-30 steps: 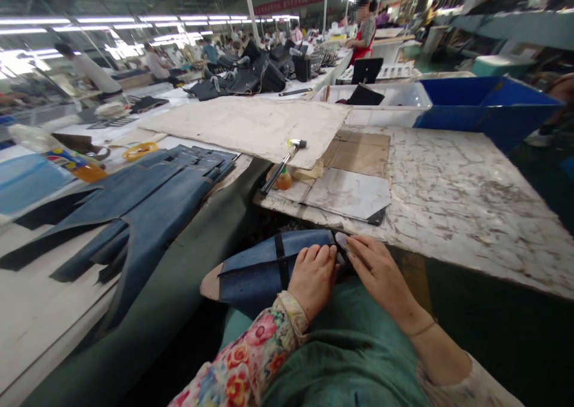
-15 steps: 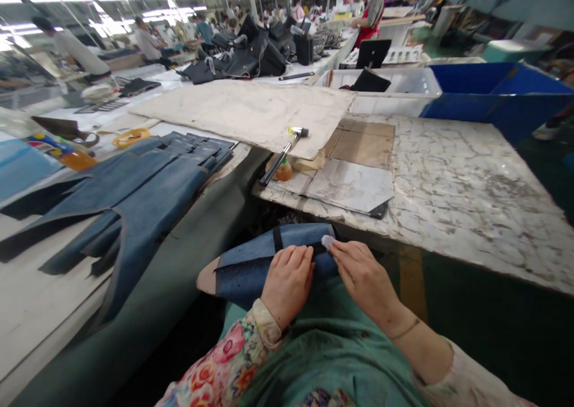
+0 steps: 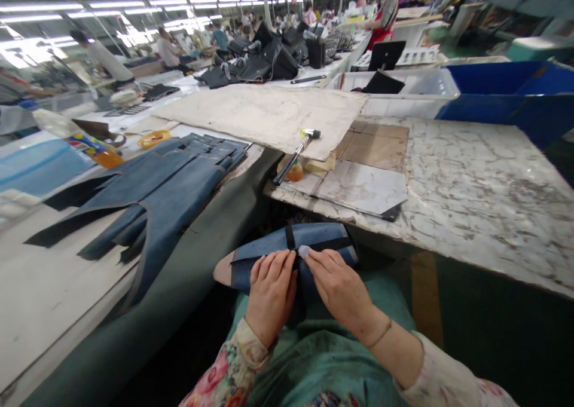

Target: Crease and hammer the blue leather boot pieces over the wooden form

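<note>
A blue leather piece (image 3: 314, 233) with a pale pointed left end lies across my lap, over a green apron (image 3: 385, 293). Black strips (image 3: 329, 243) cross on its face, one lengthwise and one crosswise. My left hand (image 3: 272, 293) presses on its near side, fingers together and curled over the lengthwise strip; the thumb is tucked alongside. With thumb and fingers, my right hand (image 3: 341, 284) pinches a small whitish flat piece (image 3: 304, 251), its tip against the strip near the crossing, close to my left fingertips. What lies under my palms is hidden.
Blue cut leather panels (image 3: 147, 183) are stacked on the left table. Ahead, a hammer (image 3: 296, 156) rests beside a small orange bottle (image 3: 295, 171) at a pale board's edge (image 3: 269, 117). A worn table (image 3: 484, 186) extends right, with white (image 3: 430, 87) and blue bins (image 3: 502, 108) behind.
My right hand has slid left along the black strip with the whitish piece, from near the right end to beside my left fingers. The whole view has shifted slightly.
</note>
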Tool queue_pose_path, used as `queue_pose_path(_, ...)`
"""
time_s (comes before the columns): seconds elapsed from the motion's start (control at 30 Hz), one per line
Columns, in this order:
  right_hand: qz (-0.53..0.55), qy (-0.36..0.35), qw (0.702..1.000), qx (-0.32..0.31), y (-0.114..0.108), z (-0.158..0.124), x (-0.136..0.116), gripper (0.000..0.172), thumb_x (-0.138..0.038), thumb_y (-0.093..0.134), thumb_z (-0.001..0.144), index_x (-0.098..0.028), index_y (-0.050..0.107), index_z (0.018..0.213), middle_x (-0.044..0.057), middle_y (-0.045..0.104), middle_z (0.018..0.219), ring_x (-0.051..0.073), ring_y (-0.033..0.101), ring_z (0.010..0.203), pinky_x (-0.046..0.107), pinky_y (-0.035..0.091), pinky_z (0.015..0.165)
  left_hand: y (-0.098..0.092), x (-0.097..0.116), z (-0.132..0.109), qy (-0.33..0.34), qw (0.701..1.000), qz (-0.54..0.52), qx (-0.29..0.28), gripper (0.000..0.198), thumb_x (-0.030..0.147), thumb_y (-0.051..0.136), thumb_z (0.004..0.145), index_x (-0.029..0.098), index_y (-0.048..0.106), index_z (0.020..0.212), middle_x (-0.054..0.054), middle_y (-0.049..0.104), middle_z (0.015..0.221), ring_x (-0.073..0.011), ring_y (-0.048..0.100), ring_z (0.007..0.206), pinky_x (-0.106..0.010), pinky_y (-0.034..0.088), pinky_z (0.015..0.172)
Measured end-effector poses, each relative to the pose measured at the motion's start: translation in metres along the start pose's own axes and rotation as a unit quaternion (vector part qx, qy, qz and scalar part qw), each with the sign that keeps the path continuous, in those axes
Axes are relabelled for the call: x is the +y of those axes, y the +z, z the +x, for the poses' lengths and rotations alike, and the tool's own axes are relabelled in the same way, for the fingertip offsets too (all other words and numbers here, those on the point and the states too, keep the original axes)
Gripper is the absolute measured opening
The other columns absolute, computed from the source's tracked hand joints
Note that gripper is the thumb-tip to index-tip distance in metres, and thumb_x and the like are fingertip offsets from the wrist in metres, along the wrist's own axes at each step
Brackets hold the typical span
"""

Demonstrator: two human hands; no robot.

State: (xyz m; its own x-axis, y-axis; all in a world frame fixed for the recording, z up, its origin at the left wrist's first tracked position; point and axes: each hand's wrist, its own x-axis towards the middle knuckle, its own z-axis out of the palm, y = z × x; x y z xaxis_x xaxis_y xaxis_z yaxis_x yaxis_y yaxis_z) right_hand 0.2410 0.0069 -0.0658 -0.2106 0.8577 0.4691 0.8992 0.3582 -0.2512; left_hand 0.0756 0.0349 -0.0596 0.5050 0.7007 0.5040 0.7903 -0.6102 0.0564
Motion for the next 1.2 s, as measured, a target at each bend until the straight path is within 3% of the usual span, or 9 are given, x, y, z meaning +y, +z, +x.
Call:
queue_pose_path(0.27,0.151,0.047,0.987,-0.022,-0.011,0.006,0.005,0.027,-0.02,0.045,0.087,-0.019,0.061,0.108,0.006,0.066,0.106,0.015,0.055,0.1,0.034,0.051,0.091,-0.002,-0.001,-0.018,-0.01,1.0,0.017,0.01,0.034,0.022,0.044,0.089,0.016,0.054,0.121,-0.006,0.06,0.126,-0.0217,0.051,0.116,-0.036,0.036,0.098)
queue_pose_path(0.47,0.231,0.073,0.965,-0.102,-0.022,0.015,0.014,0.026,-0.026,0.046,0.087,-0.019,0.062,0.107,0.006,0.067,0.105,0.015,0.058,0.098,0.034,0.049,0.09,-0.005,0.003,-0.023,-0.016,1.0,0.017,0.009,0.035,0.022,0.044,0.089,0.015,0.052,0.123,-0.006,0.059,0.126,-0.0215,0.05,0.117,-0.036,0.036,0.096)
queue_pose_path(0.6,0.254,0.054,0.95,-0.171,-0.029,0.028,0.024,0.028,-0.03,0.045,0.087,-0.019,0.063,0.105,0.006,0.067,0.106,0.016,0.058,0.097,0.035,0.047,0.09,-0.006,0.003,-0.02,-0.03,1.0,0.008,-0.002,0.035,0.022,0.046,0.089,0.016,0.051,0.123,-0.006,0.061,0.122,-0.0214,0.052,0.111,-0.035,0.038,0.091)
queue_pose_path(0.73,0.26,0.025,0.937,-0.232,-0.033,0.044,0.031,0.03,-0.03,0.044,0.087,-0.018,0.063,0.107,0.007,0.067,0.109,0.018,0.058,0.102,0.036,0.044,0.094,-0.006,0.0,-0.009,-0.065,0.998,-0.017,-0.015,0.025,0.024,0.045,0.089,0.017,0.056,0.111,-0.007,0.063,0.109,-0.0211,0.055,0.101,-0.036,0.041,0.085)
queue_pose_path(0.93,0.242,-0.057,0.915,-0.316,-0.039,0.065,0.039,0.037,-0.031,0.038,0.09,-0.016,0.061,0.114,0.008,0.064,0.114,0.018,0.056,0.107,0.035,0.042,0.099,-0.008,-0.001,0.01,-0.09,0.992,-0.038,-0.075,0.016,0.025,0.044,0.09,0.02,0.058,0.096,-0.003,0.063,0.095,-0.0203,0.054,0.09,-0.036,0.041,0.076)
queue_pose_path(1.07,0.221,-0.07,0.914,-0.333,-0.04,0.069,0.04,0.037,-0.032,0.037,0.09,-0.015,0.062,0.113,0.009,0.064,0.114,0.019,0.056,0.107,0.036,0.042,0.1,-0.005,0.003,0.009,-0.062,0.997,-0.015,-0.038,0.015,0.025,0.047,0.089,0.02,0.059,0.096,-0.003,0.065,0.096,-0.0211,0.055,0.093,-0.038,0.038,0.081)
queue_pose_path(1.2,0.208,-0.046,0.93,-0.3,-0.035,0.058,0.032,0.034,-0.029,0.037,0.09,-0.018,0.06,0.113,0.006,0.064,0.113,0.019,0.055,0.106,0.037,0.044,0.098,0.0,0.003,0.0,-0.026,1.0,0.001,0.013,0.02,0.021,0.049,0.088,0.019,0.059,0.105,-0.002,0.066,0.108,-0.0209,0.054,0.102,-0.038,0.034,0.094)
